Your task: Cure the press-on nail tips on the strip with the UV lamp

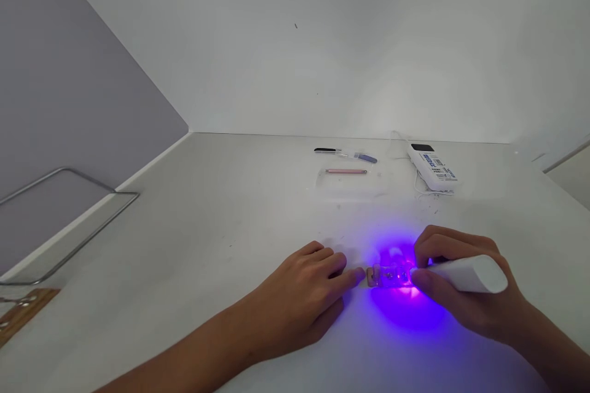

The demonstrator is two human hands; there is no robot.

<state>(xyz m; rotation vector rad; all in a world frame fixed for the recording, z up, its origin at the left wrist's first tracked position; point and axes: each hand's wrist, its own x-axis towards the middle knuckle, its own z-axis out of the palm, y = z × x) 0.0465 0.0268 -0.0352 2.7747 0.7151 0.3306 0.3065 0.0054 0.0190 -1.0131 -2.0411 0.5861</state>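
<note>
a small clear strip (386, 276) with shiny bits lies on the white table (207, 215), so make it the middle of a clock. at 9 o'clock is the left hand (304, 295), half open with bent fingers; it grips nothing, but its pointer finger touches the strip's near end. at 3 o'clock the right hand (465, 295) is closed around a fat white stick light (474, 273). purple light (405, 316) glows over the strip's other end and the table. at 11 o'clock lie a pink stick (345, 171) and, just past it, a thin tool (366, 158) with a black end. at 1 o'clock is a white box (433, 169). far off at 9 o'clock are a bent wire (98, 229) and some brown wood (27, 316).
</note>
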